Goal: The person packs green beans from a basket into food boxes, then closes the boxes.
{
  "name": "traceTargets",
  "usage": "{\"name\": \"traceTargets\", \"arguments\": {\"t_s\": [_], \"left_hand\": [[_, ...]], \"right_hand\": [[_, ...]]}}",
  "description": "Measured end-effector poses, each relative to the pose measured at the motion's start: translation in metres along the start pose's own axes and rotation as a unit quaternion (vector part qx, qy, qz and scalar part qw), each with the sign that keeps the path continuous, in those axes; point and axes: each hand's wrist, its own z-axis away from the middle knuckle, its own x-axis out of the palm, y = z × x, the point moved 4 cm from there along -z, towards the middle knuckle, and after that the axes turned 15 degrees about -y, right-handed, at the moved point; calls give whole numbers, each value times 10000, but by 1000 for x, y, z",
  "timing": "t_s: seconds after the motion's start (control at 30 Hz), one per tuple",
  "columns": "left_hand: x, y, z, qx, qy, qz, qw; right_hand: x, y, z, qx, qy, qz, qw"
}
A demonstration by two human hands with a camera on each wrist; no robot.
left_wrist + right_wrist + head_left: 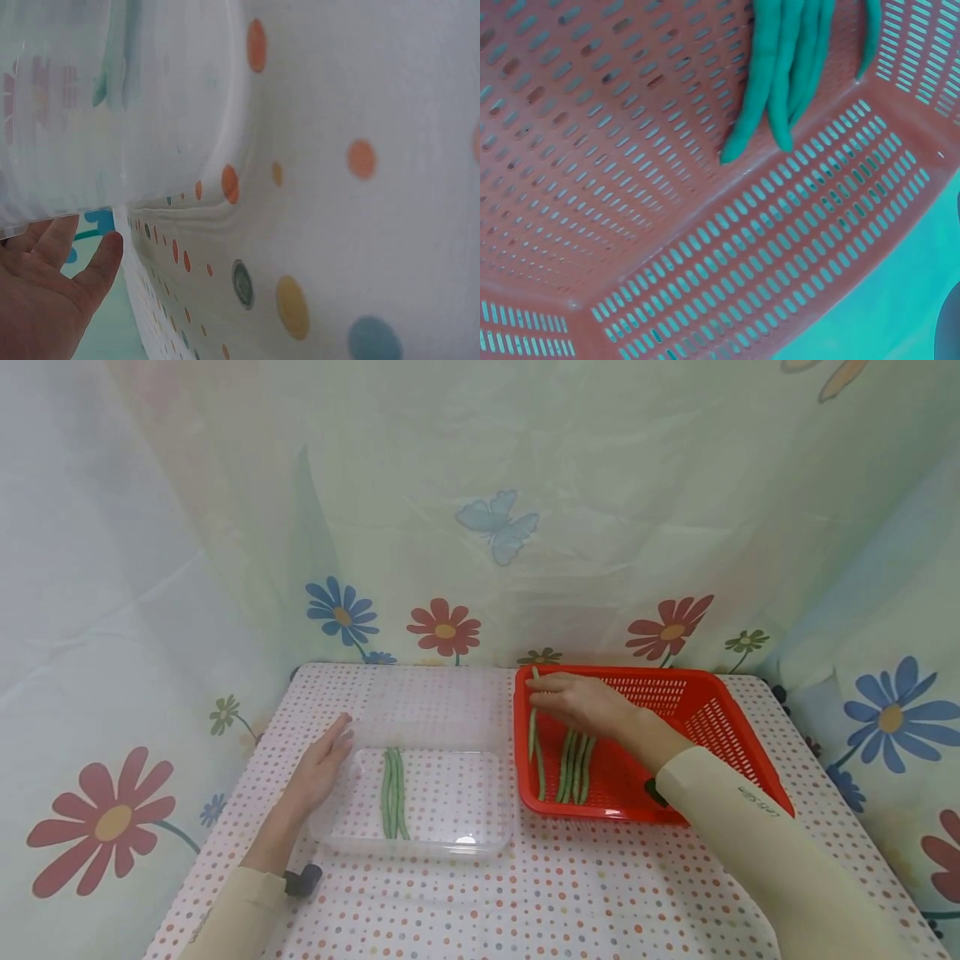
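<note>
1. Head: floral curtains (pixel 390 485) surround a dotted tablecloth (pixel 570 893), which spreads in front of the transparent plastic box (pixel 465 810) and red basket (pixel 570 811). Inside the basket's left wall, the right hand (pixel 581 702) pinches a green bean (pixel 532 731). The left hand (pixel 318 768), released, fingers extended, stands beside the box.
2. Left wrist: smooth, rounded box corner; whether the fingers touch its rim, I cannot tell.
3. Right wrist: slender loose beans (pixel 784 67) point toward the slotted wall, bare basket floor beside them.
</note>
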Motion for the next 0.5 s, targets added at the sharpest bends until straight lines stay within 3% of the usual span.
{"name": "traceTargets", "arguments": {"t_s": [0.2, 0.5], "left_hand": [[0, -1, -1, 5, 22, -6, 10000], [0, -2, 0, -10, 43, -62, 10000]], "right_hand": [[-7, -1, -5, -112, 378, 27, 9992], [-13, -14, -19, -19, 242, 45, 9997]]}}
